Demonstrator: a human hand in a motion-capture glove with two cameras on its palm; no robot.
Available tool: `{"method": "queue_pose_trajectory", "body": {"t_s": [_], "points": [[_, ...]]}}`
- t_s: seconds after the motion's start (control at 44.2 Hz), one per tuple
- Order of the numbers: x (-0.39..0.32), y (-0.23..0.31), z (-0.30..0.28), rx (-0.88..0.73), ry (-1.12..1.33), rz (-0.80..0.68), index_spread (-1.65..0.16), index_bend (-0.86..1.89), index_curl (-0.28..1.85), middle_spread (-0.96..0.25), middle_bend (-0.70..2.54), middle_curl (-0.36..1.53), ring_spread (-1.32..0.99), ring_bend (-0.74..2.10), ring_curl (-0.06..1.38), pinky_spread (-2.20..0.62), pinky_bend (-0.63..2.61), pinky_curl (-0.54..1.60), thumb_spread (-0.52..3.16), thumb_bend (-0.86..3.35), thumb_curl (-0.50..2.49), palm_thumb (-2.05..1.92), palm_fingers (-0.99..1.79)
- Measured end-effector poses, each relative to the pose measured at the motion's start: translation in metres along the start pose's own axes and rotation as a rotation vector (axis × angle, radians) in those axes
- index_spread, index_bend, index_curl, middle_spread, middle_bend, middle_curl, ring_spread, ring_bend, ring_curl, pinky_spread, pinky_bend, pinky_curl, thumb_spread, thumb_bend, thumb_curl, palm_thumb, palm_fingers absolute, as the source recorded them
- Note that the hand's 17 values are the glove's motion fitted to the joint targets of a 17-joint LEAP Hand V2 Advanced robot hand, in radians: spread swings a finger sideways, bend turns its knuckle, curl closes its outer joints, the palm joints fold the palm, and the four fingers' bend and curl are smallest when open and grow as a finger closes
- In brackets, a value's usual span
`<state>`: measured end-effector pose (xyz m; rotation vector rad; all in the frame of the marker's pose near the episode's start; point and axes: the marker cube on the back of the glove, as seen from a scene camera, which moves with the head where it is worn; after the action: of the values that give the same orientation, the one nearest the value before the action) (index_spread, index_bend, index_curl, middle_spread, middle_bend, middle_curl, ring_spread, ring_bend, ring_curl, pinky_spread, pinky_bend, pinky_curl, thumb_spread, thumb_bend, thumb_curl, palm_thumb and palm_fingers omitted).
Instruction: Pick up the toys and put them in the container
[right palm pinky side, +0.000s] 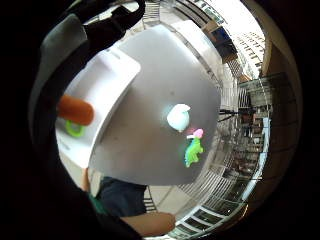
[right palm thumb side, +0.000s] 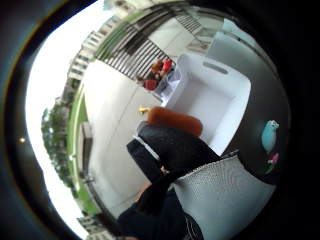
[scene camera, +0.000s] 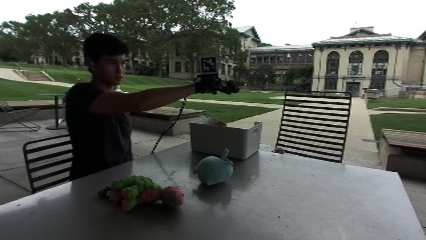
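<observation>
**Carrot held above the bin**

We see the right hand (scene camera: 214, 84) raised high over the white bin (scene camera: 225, 139), its fingers (right palm thumb side: 170, 145) curled round an orange carrot toy (right palm thumb side: 175, 121). Directly beneath the fingers the bin stands at the worktop's (scene camera: 299, 200) far edge, a green ring (right palm pinky side: 75, 129) inside. Well below and nearer us lie a teal bird (scene camera: 214, 170) and a green-and-pink plush (scene camera: 141, 191), apart from each other with bare worktop around them.

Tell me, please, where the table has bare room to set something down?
The table is bare across the whole stretch on the striped chair's side of the teal toy, up to the white container. It is crowded only where the green and pink toy lies beside the teal toy.
</observation>
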<state>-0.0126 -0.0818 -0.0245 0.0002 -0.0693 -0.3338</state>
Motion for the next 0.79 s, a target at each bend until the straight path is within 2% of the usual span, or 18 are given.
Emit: {"method": "queue_pose_trajectory", "body": {"t_s": [0.136,0.226,0.339,0.453,0.588,0.792], "points": [[0.002,0.005,-0.004,0.022,0.061,0.207,-0.31,0.15,0.15,-0.04,0.39,0.45,-0.10,0.67,0.28,-0.03,1.08,0.38,0.99,-0.09,0.47,-0.11,-0.10],[0.031,0.010,-0.002,0.030,0.100,0.265,-0.31,0.15,0.17,-0.05,0.38,0.45,-0.11,0.66,0.27,-0.02,1.04,0.37,1.00,-0.09,0.43,-0.10,-0.07],[0.089,0.023,0.014,0.022,0.166,0.305,-0.32,0.15,0.18,-0.07,0.38,0.44,-0.13,0.68,0.28,-0.03,1.01,0.36,1.01,-0.08,0.38,-0.10,-0.02],[0.190,0.034,0.049,-0.032,0.183,0.417,-0.33,0.17,0.20,-0.09,0.35,0.43,-0.14,0.65,0.27,-0.02,0.99,0.35,1.01,-0.08,0.35,-0.10,-0.07],[0.176,0.044,0.095,-0.097,0.074,0.424,-0.33,0.18,0.23,-0.09,0.27,0.41,-0.11,0.56,0.25,0.01,1.02,0.35,1.01,-0.08,0.32,-0.09,-0.09],[0.193,0.055,0.157,-0.182,0.065,0.456,-0.35,0.14,0.25,-0.10,0.14,0.37,-0.07,0.37,0.20,0.02,1.15,0.38,1.02,-0.07,0.29,-0.08,-0.14]]}}
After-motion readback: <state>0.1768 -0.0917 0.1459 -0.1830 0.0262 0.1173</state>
